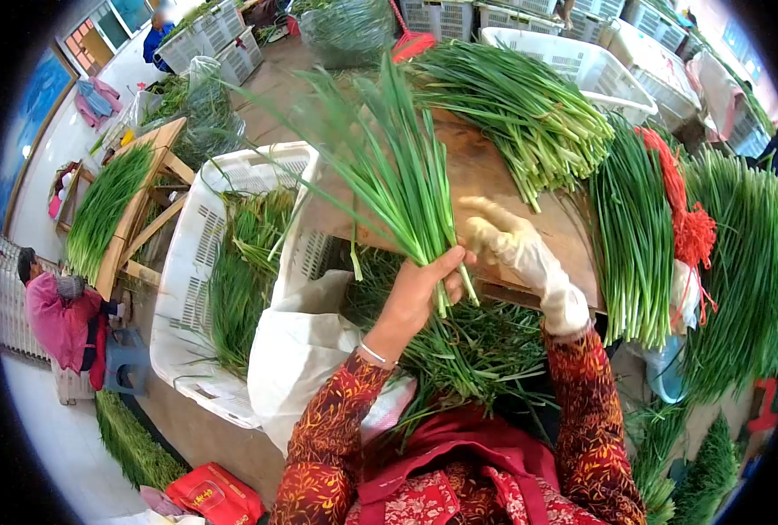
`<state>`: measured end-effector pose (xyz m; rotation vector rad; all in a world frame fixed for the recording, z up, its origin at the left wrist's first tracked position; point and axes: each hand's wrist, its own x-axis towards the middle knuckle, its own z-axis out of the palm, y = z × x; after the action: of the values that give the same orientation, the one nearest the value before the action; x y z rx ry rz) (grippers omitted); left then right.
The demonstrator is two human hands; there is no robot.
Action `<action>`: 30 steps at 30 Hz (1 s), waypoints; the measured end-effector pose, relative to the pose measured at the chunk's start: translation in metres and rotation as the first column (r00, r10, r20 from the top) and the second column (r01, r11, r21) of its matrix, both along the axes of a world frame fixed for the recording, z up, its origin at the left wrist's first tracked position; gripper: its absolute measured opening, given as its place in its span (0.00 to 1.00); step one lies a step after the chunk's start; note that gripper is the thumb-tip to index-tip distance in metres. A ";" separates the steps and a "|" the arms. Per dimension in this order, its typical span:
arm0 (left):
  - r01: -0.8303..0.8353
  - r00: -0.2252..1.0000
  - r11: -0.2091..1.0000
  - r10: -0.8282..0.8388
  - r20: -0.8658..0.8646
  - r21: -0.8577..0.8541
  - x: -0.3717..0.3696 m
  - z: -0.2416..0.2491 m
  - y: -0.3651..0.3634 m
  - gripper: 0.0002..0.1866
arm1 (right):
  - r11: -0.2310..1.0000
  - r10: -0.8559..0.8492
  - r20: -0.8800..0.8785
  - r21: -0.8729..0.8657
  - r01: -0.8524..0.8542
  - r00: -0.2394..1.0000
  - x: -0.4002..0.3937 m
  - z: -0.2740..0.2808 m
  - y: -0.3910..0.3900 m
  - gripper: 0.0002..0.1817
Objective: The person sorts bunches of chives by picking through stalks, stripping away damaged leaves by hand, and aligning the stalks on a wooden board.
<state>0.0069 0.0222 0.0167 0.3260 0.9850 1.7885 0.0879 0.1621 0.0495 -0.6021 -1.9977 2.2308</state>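
My left hand [424, 289] is bare and grips a bunch of green chives [397, 166] near its pale stem ends, the leaves fanning up and to the left. My right hand [516, 249], in a pale rubber glove, sits just right of the bunch with its fingers touching the stem ends. Both hands hover over the near edge of a wooden board [476, 166]. Loose chive trimmings [467, 341] lie heaped in my lap below the hands.
On the board lie a pile of chives [529, 105] and a long bundle [634, 227] beside red ties [690, 232]. A white crate [192, 262] with greens stands at left, more crates [581, 61] behind. A person in pink [56, 319] sits far left.
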 end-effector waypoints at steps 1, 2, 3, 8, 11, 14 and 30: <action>0.000 1.000 1.000 0.000 -0.005 0.000 -0.002 0.000 -0.002 0.10 | 1.000 0.000 -0.005 0.000 0.000 1.000 -0.004 -0.002 0.003 0.19; 0.015 1.000 1.000 -0.015 -0.002 -0.001 -0.004 0.000 -0.004 0.10 | 0.999 0.046 -0.071 0.033 -0.043 0.996 -0.008 -0.007 0.008 0.17; 0.027 1.000 1.000 -0.027 0.003 -0.004 -0.007 -0.001 -0.006 0.10 | 0.994 0.096 -0.133 0.068 -0.087 0.986 -0.012 -0.006 0.007 0.16; 0.028 0.999 0.999 -0.029 -0.021 -0.031 -0.020 -0.012 -0.013 0.11 | 0.980 -0.090 -0.448 -0.197 0.000 0.890 0.033 0.052 0.004 0.10; -0.058 0.998 0.998 0.058 -0.029 -0.005 -0.022 -0.013 -0.014 0.12 | 0.904 0.208 -0.556 -0.206 -0.375 0.805 0.067 0.052 -0.006 0.09; -0.163 0.984 0.982 0.170 -0.062 0.098 -0.025 -0.012 -0.009 0.11 | 0.565 0.575 0.333 0.499 -0.657 0.747 0.073 0.034 -0.035 0.13; -0.256 0.963 0.942 0.228 0.146 0.217 -0.022 0.002 0.007 0.08 | -0.199 -0.370 -0.362 0.930 0.307 0.856 0.005 0.065 0.105 0.16</action>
<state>-0.0149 0.0291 0.0192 0.2483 0.7552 2.1313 0.0927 0.2669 0.1148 -0.7337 -2.3073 -0.0758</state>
